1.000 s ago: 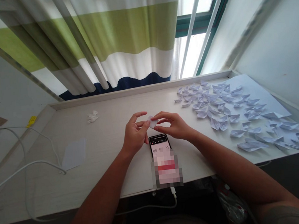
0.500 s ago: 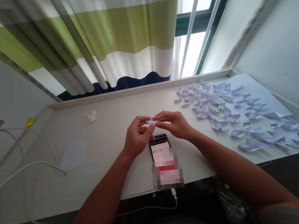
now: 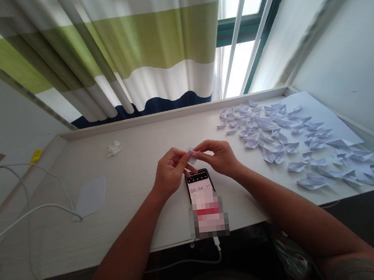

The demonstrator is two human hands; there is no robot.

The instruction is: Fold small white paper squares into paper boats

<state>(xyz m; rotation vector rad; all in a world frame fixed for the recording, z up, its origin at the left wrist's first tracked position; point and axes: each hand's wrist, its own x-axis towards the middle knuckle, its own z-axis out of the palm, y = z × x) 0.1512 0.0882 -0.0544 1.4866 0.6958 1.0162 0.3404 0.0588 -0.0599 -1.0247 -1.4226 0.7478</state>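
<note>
A small piece of folded white paper [image 3: 192, 155] is pinched between both hands above the middle of the table. My left hand [image 3: 171, 172] grips its left side with thumb and fingers. On its right side, my right hand [image 3: 218, 156] holds it between thumb and fingertips. Much of the paper is hidden by the fingers. Just below the hands lies a phone [image 3: 199, 187] with a running timer on its screen; its lower part is blurred out. To the right, many folded paper boats [image 3: 272, 124] are spread over the table.
A large white sheet [image 3: 325, 119] lies under part of the boats. Crumpled tissue [image 3: 113, 148] and a flat paper piece [image 3: 91, 196] rest on the left, near a white cable [image 3: 52, 206]. Another cable [image 3: 217, 241] plugs into the phone at the table's front edge.
Between the fingertips the folded paper has turned from a flat, sideways shape to a more upright, diamond-like one. Both hands stay in nearly the same place. The view has shifted slightly.
</note>
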